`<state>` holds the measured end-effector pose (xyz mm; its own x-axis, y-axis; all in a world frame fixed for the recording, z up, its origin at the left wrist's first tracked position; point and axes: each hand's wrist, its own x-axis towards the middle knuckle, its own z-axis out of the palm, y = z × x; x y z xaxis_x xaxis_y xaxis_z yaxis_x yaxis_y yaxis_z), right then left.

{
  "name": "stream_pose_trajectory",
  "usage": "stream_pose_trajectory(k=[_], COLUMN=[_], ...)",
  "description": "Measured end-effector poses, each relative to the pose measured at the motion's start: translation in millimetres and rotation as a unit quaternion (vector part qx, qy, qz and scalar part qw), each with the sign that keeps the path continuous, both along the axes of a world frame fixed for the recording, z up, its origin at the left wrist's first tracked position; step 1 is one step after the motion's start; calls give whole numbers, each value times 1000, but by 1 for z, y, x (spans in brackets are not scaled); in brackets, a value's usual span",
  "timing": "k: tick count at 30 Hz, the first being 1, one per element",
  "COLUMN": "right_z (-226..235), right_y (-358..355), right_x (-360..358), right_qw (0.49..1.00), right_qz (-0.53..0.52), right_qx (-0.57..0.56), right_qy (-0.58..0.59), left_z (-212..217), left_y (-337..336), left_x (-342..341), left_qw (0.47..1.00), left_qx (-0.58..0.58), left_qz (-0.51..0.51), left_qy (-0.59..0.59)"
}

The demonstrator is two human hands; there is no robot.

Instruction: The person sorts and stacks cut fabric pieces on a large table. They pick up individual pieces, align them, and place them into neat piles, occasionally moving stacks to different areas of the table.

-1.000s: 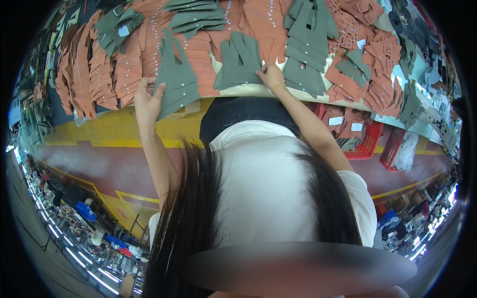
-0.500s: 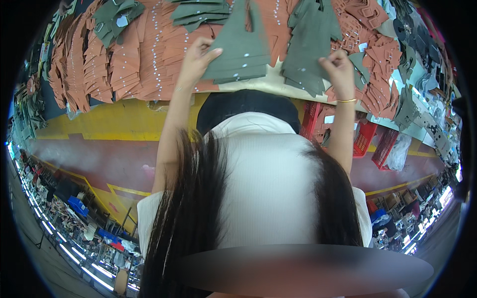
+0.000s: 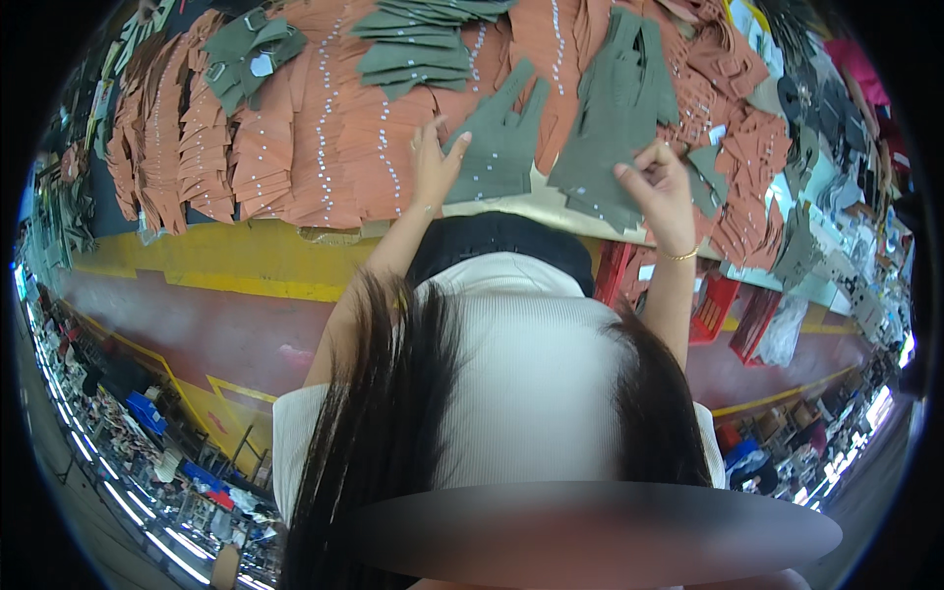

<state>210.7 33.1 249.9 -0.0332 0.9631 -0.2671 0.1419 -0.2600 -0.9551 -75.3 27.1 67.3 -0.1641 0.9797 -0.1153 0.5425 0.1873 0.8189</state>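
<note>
Just in front of me, a dark green cut fabric piece [image 3: 497, 162] with a slotted top lies on the table over rust-coloured pieces. My left hand [image 3: 436, 169] is at its left edge, thumb and fingers spread. To the right is a stack of similar dark green pieces [image 3: 612, 128], fanned out at its near end. Beside that stack's lower right edge is my right hand [image 3: 661, 192], slightly blurred, its fingers bent and the thumb held apart from them. Nothing shows in either palm.
Rows of rust-coloured cut pieces [image 3: 265, 157] cover the table. More green pieces sit in a fanned pile [image 3: 413, 59] and a smaller heap [image 3: 251, 54]. Red plastic crates [image 3: 713, 307] stand below the near edge at right, next to a clear plastic bag [image 3: 784, 329].
The left green piece, raised before, now lies lower on the table. My left hand has moved right and its fingers have spread. My right hand has shifted slightly nearer to me.
</note>
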Motion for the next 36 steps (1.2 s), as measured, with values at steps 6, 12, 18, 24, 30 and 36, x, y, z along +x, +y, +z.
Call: stream_pose_trajectory(k=[6,12,18,24,30,36], right_z=[-27,-93,-68,62,183,199], right_y=[24,30,56,121,146,169], right_x=[-46,-75,-87,-101,-126,-115], right_qw=[980,974,960,882,815,752], right_qz=[101,147,190,248,240,238], right_qx=[-88,-65,-84,263,442,412], right_qy=[150,-157,-191,-303,-288,-457], left_z=[73,86,77,74,69,42], left_y=[10,15,21,46,58,50], left_x=[-7,-23,-36,-38,-19,-11], left_qw=[719,635,591,630,641,532], left_qx=[-274,-314,-375,-448,-456,-485], left_qz=[-53,-59,-5,17,-34,3], left_qy=[-637,-703,-715,-634,-617,-694])
